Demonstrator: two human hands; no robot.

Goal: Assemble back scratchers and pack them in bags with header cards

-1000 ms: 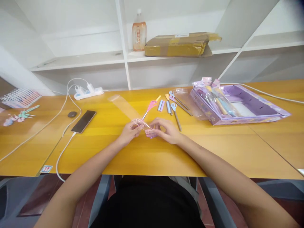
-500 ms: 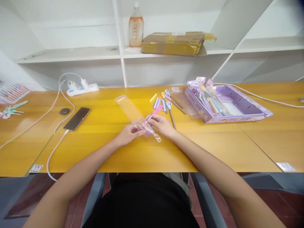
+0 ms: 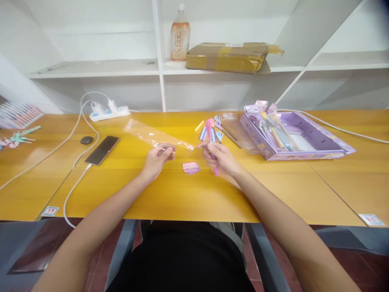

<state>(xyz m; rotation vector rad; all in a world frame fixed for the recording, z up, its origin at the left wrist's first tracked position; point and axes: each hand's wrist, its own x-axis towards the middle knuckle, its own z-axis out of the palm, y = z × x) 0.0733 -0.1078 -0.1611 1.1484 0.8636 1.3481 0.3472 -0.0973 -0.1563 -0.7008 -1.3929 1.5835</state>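
My left hand (image 3: 159,159) pinches the edge of a long clear plastic sleeve (image 3: 152,134), which stretches above it over the table. Closed round a pink stick with a claw-like head (image 3: 209,125), my right hand (image 3: 219,156) stands just right of the sleeve's end. The stick's lower end pokes out below the fingers. Between my hands, small pink and purple cards (image 3: 191,167) lie on the table. Behind my right hand are several claw-headed sticks (image 3: 231,136) and short coloured tubes, among them a yellow one (image 3: 199,125).
A purple box (image 3: 304,154) holding wrapped items stands at the right. At the left lie a phone (image 3: 102,150), white cables, a power strip (image 3: 110,114) and a dark round object (image 3: 86,140). The shelf behind bears a bottle (image 3: 180,38) and a taped carton (image 3: 227,56).
My hands have moved apart. The pink stick is out of the clear sleeve, upright in my right hand. The small cards now show on the table, and the sleeve has swung flatter.
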